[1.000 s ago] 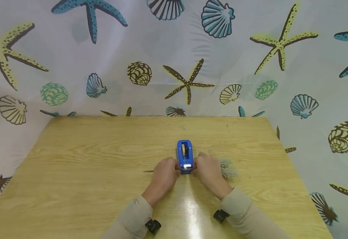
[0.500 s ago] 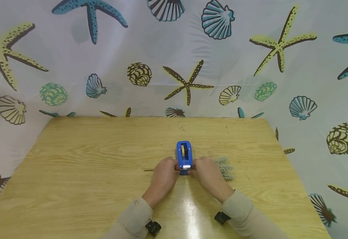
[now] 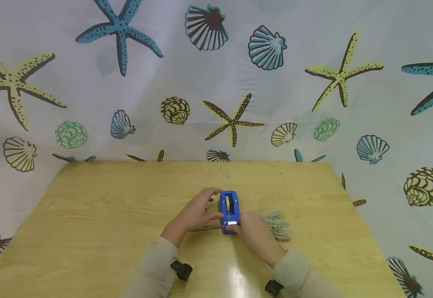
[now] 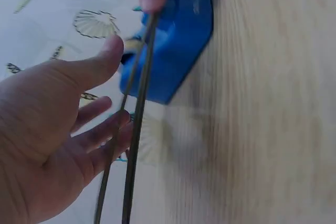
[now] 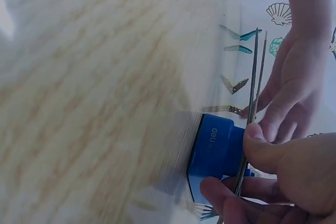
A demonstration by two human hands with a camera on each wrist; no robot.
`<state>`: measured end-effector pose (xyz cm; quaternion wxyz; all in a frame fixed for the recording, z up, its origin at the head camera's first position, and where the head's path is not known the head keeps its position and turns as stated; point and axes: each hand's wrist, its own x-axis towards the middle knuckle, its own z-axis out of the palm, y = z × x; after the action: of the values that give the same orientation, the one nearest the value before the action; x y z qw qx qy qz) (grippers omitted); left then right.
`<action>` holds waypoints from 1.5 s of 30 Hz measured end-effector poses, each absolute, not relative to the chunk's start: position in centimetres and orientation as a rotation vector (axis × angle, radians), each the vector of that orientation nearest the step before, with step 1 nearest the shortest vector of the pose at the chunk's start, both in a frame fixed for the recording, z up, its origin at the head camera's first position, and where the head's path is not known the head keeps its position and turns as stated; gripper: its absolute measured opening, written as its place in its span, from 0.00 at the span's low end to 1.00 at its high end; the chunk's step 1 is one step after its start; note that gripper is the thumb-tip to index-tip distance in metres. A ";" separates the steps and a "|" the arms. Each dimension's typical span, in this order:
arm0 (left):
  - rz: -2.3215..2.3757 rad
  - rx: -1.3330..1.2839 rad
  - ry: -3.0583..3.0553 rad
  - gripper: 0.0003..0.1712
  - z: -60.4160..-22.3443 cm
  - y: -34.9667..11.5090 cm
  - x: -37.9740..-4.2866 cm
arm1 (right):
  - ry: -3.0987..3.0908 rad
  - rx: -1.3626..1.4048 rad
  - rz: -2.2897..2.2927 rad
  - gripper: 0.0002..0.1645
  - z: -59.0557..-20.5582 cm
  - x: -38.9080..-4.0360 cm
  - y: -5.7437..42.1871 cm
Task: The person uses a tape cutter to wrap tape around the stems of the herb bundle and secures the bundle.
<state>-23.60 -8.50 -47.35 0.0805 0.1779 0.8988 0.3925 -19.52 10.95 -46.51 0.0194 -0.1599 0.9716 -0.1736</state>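
My right hand (image 3: pixel 256 234) pinches the thin brown stems (image 3: pixel 209 227) of a bunch of sprigs with pale grey-green, wheat-like heads (image 3: pixel 277 225). Those heads lie to the right of that hand, while the stems run left past the front of a blue tape dispenser (image 3: pixel 232 217). In the right wrist view, thumb and fingers close round the stems (image 5: pixel 253 77) beside the dispenser (image 5: pixel 212 145). My left hand (image 3: pixel 197 211) is spread at the dispenser's left side, thumb and forefinger apart. The left wrist view has the stems (image 4: pixel 137 129) crossing in front of its loose fingers.
The dispenser stands on a wooden table (image 3: pixel 127 207), a roll of tape (image 3: pixel 228 204) in its top. Behind the table hangs a pale cloth (image 3: pixel 145 87) printed with starfish and shells.
My left hand has released the stems, moved left and spread its fingers beside the dispenser. My right hand keeps its grip. The head view has tilted up, so everything appears lower.
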 end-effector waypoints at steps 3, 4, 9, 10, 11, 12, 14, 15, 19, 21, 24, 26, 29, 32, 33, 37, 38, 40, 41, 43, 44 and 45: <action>1.155 0.578 2.590 0.46 -48.2 -9.6 -24.7 | 3.009 -0.501 -0.527 0.25 -47.0 -19.1 10.0; 1.158 0.590 2.547 0.46 -48.5 -9.9 -24.9 | 3.005 -0.505 -0.527 0.25 -47.0 -19.0 9.7; 1.184 0.601 2.469 0.43 -49.3 -10.1 -25.0 | 3.004 -0.532 -0.560 0.27 -47.1 -18.6 9.0; 1.193 0.603 2.472 0.42 -49.3 -9.8 -25.0 | 3.016 -0.526 -0.566 0.26 -47.2 -18.5 9.0; 1.196 0.610 2.477 0.42 -49.3 -9.5 -25.0 | 3.035 -0.521 -0.569 0.26 -47.2 -18.5 9.2; 1.203 0.611 2.474 0.42 -49.2 -9.2 -25.0 | 3.050 -0.503 -0.574 0.26 -47.2 -18.4 9.4; 1.203 0.617 2.476 0.42 -49.1 -8.8 -25.1 | 3.089 -0.485 -0.572 0.25 -47.4 -18.4 9.7; 1.203 0.616 2.481 0.42 -49.1 -8.7 -25.1 | 3.100 -0.489 -0.581 0.25 -47.5 -18.4 9.7; 1.212 0.610 2.485 0.42 -49.2 -7.6 -25.4 | 3.111 -0.502 -0.586 0.24 -47.8 -18.4 10.9; 1.213 0.610 2.503 0.42 -49.3 -7.6 -25.5 | 3.106 -0.540 -0.588 0.23 -47.8 -18.6 11.0; 1.214 0.615 2.527 0.42 -49.3 -7.8 -25.7 | 3.089 -0.588 -0.596 0.24 -47.7 -18.9 10.9; 1.212 0.612 2.531 0.42 -49.4 -7.9 -25.7 | 3.070 -0.603 -0.606 0.24 -47.7 -19.1 10.9; 1.226 0.612 2.514 0.42 -49.5 -7.7 -25.5 | 3.044 -0.579 -0.588 0.24 -47.8 -18.9 11.2; 1.227 0.598 2.497 0.42 -49.7 -7.8 -25.3 | 3.019 -0.545 -0.545 0.23 -48.1 -18.6 11.2; 1.233 0.594 2.495 0.42 -49.8 -7.8 -25.3 | 3.016 -0.539 -0.526 0.22 -48.2 -18.5 11.1; 1.270 0.562 2.489 0.42 -50.0 -8.0 -25.2 | 3.032 -0.544 -0.500 0.23 -48.3 -18.2 10.9; 1.279 0.554 2.488 0.42 -50.0 -8.0 -25.2 | 3.040 -0.548 -0.502 0.23 -48.3 -18.2 10.9; 1.313 0.546 2.468 0.42 -50.0 -8.0 -25.1 | 3.055 -0.550 -0.506 0.23 -48.3 -18.2 10.8; 1.325 0.546 2.455 0.42 -50.0 -8.0 -25.1 | 3.059 -0.545 -0.504 0.23 -48.4 -18.2 10.8; 1.344 0.547 2.433 0.42 -50.0 -7.9 -25.2 | 3.063 -0.531 -0.509 0.22 -48.4 -18.2 10.9; 1.359 0.545 2.416 0.42 -50.1 -7.9 -25.2 | 3.066 -0.529 -0.513 0.22 -48.5 -18.3 10.9; 1.373 0.545 2.402 0.42 -50.1 -7.9 -25.2 | 3.062 -0.523 -0.523 0.22 -48.5 -18.3 11.0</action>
<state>-25.20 -7.90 -50.08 0.1601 0.1909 0.8409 0.4805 -18.29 10.96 -48.48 -0.0042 -0.1662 0.9720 -0.1660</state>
